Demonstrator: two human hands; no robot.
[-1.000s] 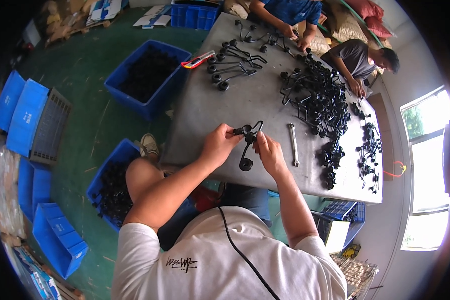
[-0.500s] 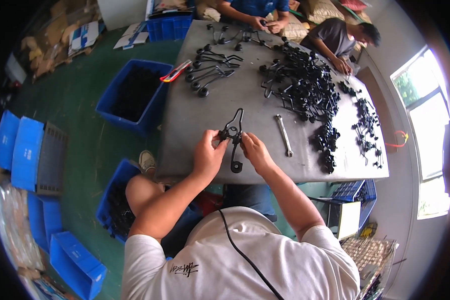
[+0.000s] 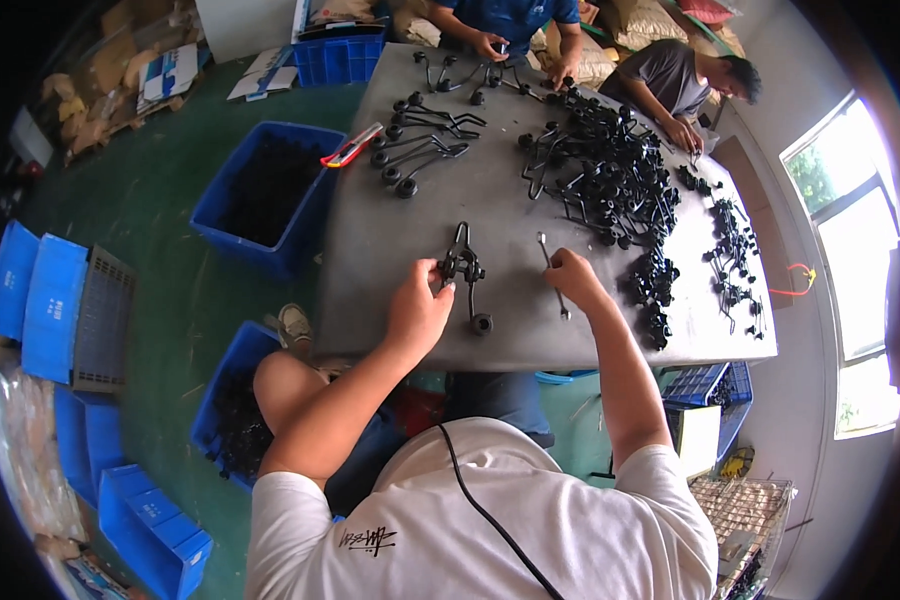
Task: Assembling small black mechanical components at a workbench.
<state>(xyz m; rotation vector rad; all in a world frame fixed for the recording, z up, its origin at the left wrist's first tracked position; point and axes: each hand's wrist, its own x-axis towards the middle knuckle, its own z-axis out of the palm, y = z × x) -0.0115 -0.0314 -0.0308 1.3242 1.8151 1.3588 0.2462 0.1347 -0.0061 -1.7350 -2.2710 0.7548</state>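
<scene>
My left hand (image 3: pixel 422 308) is closed on a black bent-rod bracket (image 3: pixel 472 292), its fingers at the joint in the middle. The bracket has a narrow loop at the far end and a round bushing at the near end. To its right, my right hand (image 3: pixel 573 277) is closed round the middle of a silver wrench (image 3: pixel 543 247), whose two ends stick out beyond the fingers. Just past them, several finished-looking black rod brackets (image 3: pixel 420 160) lie in a row at the table's far left.
A pile of black rod parts (image 3: pixel 610 170) covers the right of the grey table (image 3: pixel 370 290). A red utility knife (image 3: pixel 352 147) lies at its left edge, by a blue bin (image 3: pixel 232 245) of black parts. Two co-workers (image 3: pixel 670 85) handle parts at the far side.
My right hand has let go of the bracket, moved right and taken hold of the wrench. The bracket has turned in my left hand. The far co-worker's hands have moved apart.
</scene>
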